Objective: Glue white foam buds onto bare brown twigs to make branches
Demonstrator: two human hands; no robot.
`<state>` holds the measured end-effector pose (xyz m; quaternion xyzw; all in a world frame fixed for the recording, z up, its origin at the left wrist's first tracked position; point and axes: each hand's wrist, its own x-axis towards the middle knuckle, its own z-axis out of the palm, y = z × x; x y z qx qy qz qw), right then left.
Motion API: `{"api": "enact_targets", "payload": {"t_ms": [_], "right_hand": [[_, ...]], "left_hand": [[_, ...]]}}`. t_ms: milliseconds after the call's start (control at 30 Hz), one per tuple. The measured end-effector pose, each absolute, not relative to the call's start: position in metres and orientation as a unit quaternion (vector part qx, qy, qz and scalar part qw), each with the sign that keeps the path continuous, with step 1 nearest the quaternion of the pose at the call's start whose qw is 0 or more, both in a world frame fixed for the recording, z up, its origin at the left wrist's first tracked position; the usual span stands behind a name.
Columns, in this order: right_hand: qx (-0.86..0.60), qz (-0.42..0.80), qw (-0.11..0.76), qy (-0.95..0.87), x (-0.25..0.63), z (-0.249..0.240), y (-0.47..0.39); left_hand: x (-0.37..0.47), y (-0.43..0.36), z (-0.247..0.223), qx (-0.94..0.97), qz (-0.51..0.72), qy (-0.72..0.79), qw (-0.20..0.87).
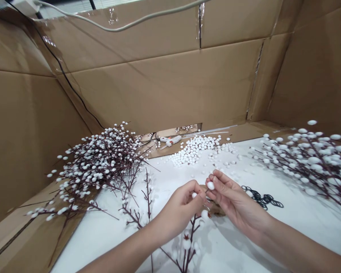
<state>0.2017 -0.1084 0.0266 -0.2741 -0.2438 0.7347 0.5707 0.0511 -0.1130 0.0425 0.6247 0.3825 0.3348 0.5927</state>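
An artificial berry branch (pixel 192 233) with dark brown twigs and white berries stands below my hands, its upper part in the fingers of my left hand (pixel 182 206). That hand is closed, thumb against forefinger. Just to its right, my right hand (pixel 234 201) is closed in a pinch at a white foam berry (pixel 210 185) near a twig tip. Whether the berry is seated on the twig I cannot tell. Partly hidden behind the hands lies a brown object (pixel 216 209) of unclear kind. Two barer twigs (pixel 148 193) lie left of my left hand.
A heap of berry branches (pixel 102 159) fills the left; another bunch (pixel 309 161) lies right. Loose white berries (pixel 199 148) are scattered at the back, beside a white glue gun (pixel 172 141). Black rings (pixel 265 200) lie right of my hands. Cardboard walls (pixel 159 87) enclose the white table.
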Motion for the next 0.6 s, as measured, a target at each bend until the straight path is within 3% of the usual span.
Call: {"api": "enact_targets", "payload": {"t_ms": [600], "right_hand": [[-0.274,0.700,0.589,-0.296,0.198,0.026,-0.117]], "left_hand": [[0.056,-0.123,0.044,0.621,0.373,0.379,0.575]]}}
